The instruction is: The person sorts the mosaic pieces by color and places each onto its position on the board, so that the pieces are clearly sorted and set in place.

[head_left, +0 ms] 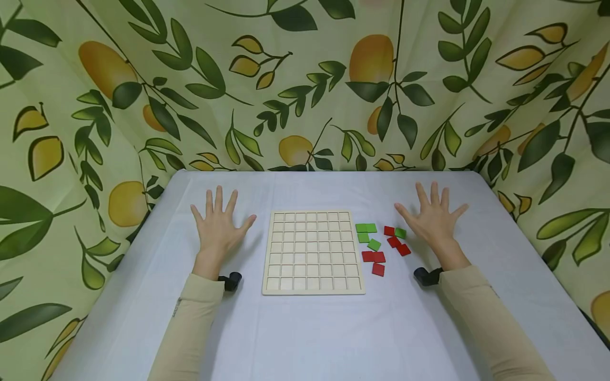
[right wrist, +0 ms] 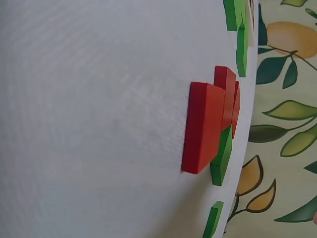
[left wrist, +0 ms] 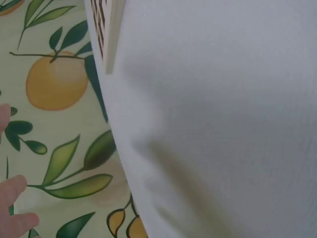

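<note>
My left hand [head_left: 217, 227] is held with spread, straight fingers left of a wooden grid board [head_left: 312, 253], apart from it. A few of its fingertips [left wrist: 12, 191] show at the edge of the left wrist view. On the other side, my right hand [head_left: 433, 219] also has its fingers spread, holding nothing. Nearest to it are a green tile [head_left: 400, 233] and several red tiles [head_left: 403, 250]; one red tile [right wrist: 203, 128] looms large in the right wrist view. Between board and hand lie more green tiles [head_left: 364, 237] and red tiles [head_left: 378, 269].
A white cloth [head_left: 305, 338] covers the table. Behind and at both sides hangs a leaf-and-fruit patterned curtain [head_left: 295, 95]. Black wrist cameras [head_left: 232, 281] stick out from both sleeves, low over the cloth. The board's squares hold no tiles.
</note>
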